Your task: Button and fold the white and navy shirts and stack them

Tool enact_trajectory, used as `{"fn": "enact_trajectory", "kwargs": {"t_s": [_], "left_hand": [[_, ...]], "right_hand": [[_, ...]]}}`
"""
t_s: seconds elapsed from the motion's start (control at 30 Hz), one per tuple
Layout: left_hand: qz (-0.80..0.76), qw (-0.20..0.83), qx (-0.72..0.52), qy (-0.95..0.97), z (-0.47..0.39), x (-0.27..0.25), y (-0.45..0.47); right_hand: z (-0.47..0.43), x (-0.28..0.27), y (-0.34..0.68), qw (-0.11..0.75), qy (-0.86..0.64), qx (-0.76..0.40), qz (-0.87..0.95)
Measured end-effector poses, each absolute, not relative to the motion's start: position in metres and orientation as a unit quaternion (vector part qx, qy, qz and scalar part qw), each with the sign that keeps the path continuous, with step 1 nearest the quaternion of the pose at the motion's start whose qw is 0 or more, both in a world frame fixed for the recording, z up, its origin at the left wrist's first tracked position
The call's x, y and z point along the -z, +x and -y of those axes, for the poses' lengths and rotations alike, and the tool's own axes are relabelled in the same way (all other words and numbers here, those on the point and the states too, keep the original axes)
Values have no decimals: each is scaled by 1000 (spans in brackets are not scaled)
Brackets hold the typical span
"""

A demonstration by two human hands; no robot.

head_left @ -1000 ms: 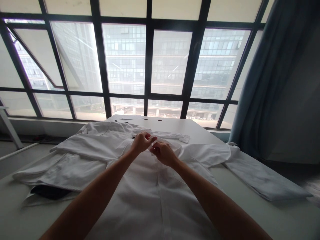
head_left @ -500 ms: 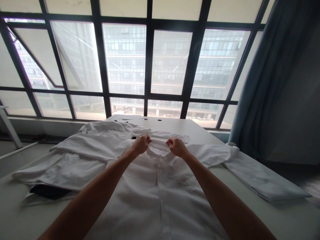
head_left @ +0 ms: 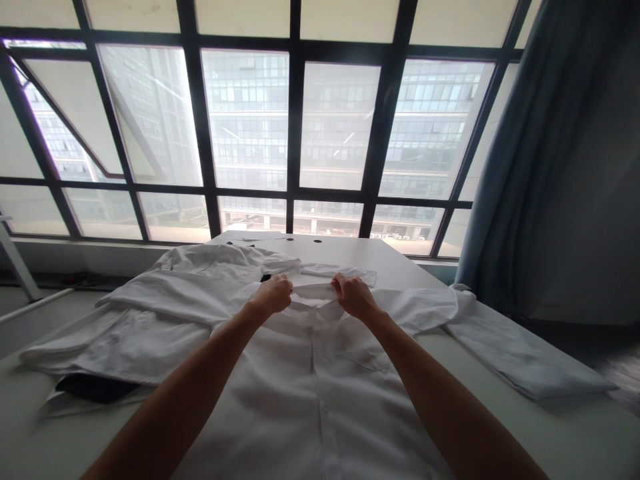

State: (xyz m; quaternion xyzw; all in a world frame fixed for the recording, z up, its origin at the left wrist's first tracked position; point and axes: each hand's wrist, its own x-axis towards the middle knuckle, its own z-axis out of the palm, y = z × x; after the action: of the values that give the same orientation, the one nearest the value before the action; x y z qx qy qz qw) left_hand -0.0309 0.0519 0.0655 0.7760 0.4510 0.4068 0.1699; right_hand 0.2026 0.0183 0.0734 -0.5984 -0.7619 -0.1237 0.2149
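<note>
A white button-front shirt [head_left: 280, 400] lies front up on the table, its collar [head_left: 314, 292] toward the window. At the collar's left side, my left hand [head_left: 274, 293] is closed with the cloth pinched in its fingers. My right hand [head_left: 351, 293] pinches the collar's right side in the same way. Between the two hands the collar is stretched into a band. One sleeve [head_left: 420, 308] runs out to the right. The fingertips' undersides are hidden.
More white garments [head_left: 190, 280] lie heaped on the left, with a black piece [head_left: 95, 387] showing underneath. A folded white cloth [head_left: 530, 353] rests at the right edge of the white table [head_left: 360, 251]. Beyond are a large framed window [head_left: 253, 120] and a dark curtain [head_left: 520, 167].
My left hand has shifted slightly left and down along the collar. The collar band looks flatter and straighter. My right hand stays almost in place.
</note>
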Motion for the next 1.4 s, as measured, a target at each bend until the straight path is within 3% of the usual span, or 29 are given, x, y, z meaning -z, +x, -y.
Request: {"fn": "enact_trajectory", "kwargs": {"t_s": [0.13,0.33,0.53,0.67,0.8,0.97,1.2,1.4], "left_hand": [[-459,122,-376,796,-47,-68,-27],[-404,82,-372,831,-38,-78,-18],[-455,83,-372,805,-43,-74,-25],[-439,67,-405,799,-40,-76,-21],[-345,65,-450,821,-25,-75,1],[-358,34,-308,881,-3,-59,33],[-417,48,-254,871,-2,-52,37],[-439,33,-208,874,6,-54,40]], "right_hand": [[-21,-71,204,246,-587,97,766],[-35,-65,214,378,-512,-65,769],[-38,-75,236,325,-530,-138,771],[-33,-85,242,293,-554,-310,715],[-29,-90,238,367,-537,-450,613],[-31,-86,232,425,-470,-557,537],[-40,-77,240,425,-461,-635,451],[-46,-65,231,454,-488,-608,430]]}}
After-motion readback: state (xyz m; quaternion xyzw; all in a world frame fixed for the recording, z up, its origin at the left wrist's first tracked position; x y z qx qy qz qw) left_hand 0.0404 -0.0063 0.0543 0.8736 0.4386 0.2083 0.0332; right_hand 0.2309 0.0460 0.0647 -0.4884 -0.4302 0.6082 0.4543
